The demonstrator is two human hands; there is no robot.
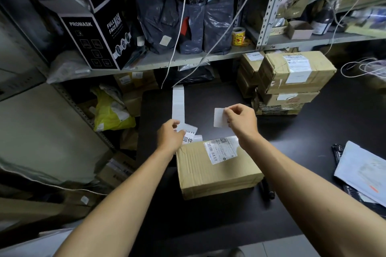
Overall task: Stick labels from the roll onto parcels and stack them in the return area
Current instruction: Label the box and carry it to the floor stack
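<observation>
The right hand [240, 120] pinches a peeled label [219, 118] above the parcel [217, 170], ready to stick, while the left hand [170, 136] grips the label strip [178, 103], steadying it.

We stand at a black counter [313, 131] in a dim storeroom. Behind it rises a grey metal shelf [188, 58] on perforated uprights [269, 6], with white cables [177, 37] hanging across. A pale tiled floor [282, 246] shows below the counter's near edge.
</observation>
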